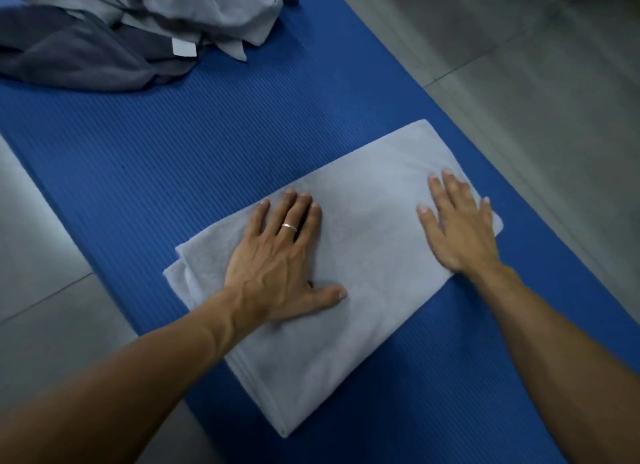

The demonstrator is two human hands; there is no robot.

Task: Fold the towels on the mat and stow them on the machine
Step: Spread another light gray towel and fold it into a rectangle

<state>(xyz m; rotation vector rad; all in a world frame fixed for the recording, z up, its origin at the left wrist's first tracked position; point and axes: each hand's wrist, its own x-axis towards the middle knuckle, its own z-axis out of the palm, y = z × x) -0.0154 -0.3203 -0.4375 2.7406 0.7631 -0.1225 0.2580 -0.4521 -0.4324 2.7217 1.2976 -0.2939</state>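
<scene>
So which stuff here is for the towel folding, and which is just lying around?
For the job: light towel, pressed flat by left hand and right hand; towel pile; blue mat.
Just there: grey floor; ring.

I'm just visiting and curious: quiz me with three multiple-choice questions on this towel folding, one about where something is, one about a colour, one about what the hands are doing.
1. Where does the heap of unfolded grey towels lie?
A. on the far end of the mat
B. on the bare floor
C. under the hands

2. What colour is the ribbed foam mat?
A. green
B. blue
C. red

3. What are the left hand and right hand doing to the folded pale grey towel?
A. lifting it
B. pinching its corners
C. pressing it flat

Answers: 1 A, the heap sits at the mat's top end; 2 B, the mat is plainly blue; 3 C, both palms lie flat with straight fingers.
</scene>
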